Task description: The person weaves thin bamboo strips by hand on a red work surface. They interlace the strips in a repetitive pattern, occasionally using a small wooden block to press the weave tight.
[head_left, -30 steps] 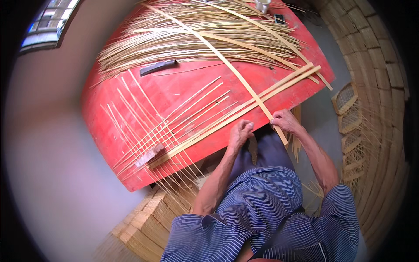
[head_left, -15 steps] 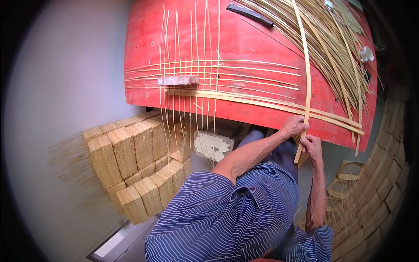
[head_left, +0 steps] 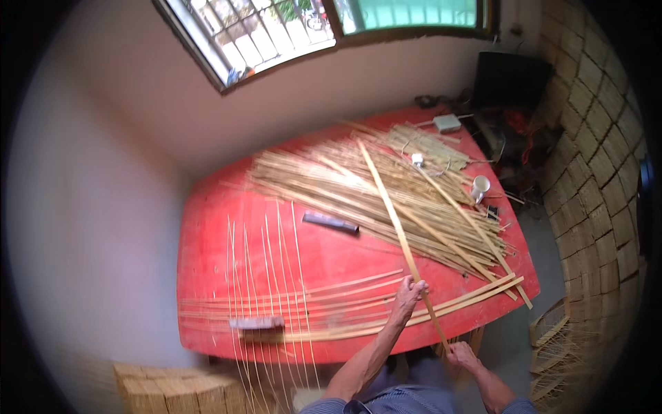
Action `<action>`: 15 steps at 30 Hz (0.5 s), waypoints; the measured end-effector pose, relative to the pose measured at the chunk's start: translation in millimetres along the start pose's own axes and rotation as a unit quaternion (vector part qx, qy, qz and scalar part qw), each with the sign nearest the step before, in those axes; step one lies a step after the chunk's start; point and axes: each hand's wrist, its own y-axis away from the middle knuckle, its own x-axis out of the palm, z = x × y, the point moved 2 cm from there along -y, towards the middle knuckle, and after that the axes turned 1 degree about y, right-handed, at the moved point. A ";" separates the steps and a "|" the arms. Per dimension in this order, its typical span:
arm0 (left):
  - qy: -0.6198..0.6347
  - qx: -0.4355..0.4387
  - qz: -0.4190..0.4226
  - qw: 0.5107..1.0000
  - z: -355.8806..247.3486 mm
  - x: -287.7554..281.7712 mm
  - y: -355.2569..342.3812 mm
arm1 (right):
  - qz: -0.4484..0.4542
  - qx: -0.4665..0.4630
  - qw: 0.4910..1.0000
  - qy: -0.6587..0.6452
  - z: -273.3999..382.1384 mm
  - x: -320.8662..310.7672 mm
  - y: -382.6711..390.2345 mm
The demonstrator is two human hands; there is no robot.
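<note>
My left hand is closed around a long flat bamboo strip above the red table. Below it, past the table's front edge, my right hand grips the strip's lower end. The strip slants up and left across a large heap of thin bamboo strips. To the left, thin strips are laid crosswise in an open grid. A pale block rests on that grid. Flat strips lie along the front edge, and a dark knife-like tool lies beside the heap.
A white mug and a white box stand toward the table's right rear. Stacked woven bundles sit at lower left; more line the right side. A dark screen stands beyond the table, near a barred window.
The view has tilted up, bringing the window and back wall in. Both hands still hold the strip but are farther apart along it, the left one higher up.
</note>
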 end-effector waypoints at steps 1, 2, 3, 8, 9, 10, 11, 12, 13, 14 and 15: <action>0.006 0.006 -0.005 1.000 -2.2 -4.4 4.4 | -0.001 0.021 1.000 0.008 -3.1 8.4 15.4; 0.015 0.027 -0.011 0.999 -15.0 -7.6 -2.7 | -0.003 0.044 0.999 0.019 -8.6 11.3 19.4; 0.025 0.046 -0.018 0.998 -28.3 -13.0 -10.1 | 0.008 0.041 0.998 0.049 -12.1 16.0 19.3; 0.057 0.121 -0.091 0.987 -91.4 -41.5 -13.0 | 0.053 0.063 0.985 0.154 -76.5 36.9 55.2; 0.049 0.136 -0.097 0.985 -109.5 -49.2 -4.9 | 0.052 0.070 0.983 0.164 -89.4 39.4 61.5; 0.046 0.146 -0.095 0.984 -122.6 -51.6 -2.5 | 0.045 0.073 0.979 0.186 -113.0 40.1 71.2; 0.026 0.156 -0.115 0.981 -131.2 -74.4 0.3 | 0.048 0.078 0.978 0.189 -109.2 41.2 78.4; 0.006 0.164 -0.135 0.977 -137.5 -99.6 4.2 | 0.053 0.083 0.976 0.193 -106.4 34.2 84.2; -0.001 0.158 -0.140 0.977 -146.5 -116.6 12.3 | 0.021 0.080 0.975 0.207 -113.9 23.9 91.7; -0.009 0.148 -0.143 0.979 -151.2 -137.6 24.1 | -0.008 0.080 0.972 0.219 -120.1 23.9 104.5; -0.003 0.162 -0.128 0.978 -152.3 -161.5 32.7 | -0.005 0.092 0.969 0.229 -121.6 20.7 103.8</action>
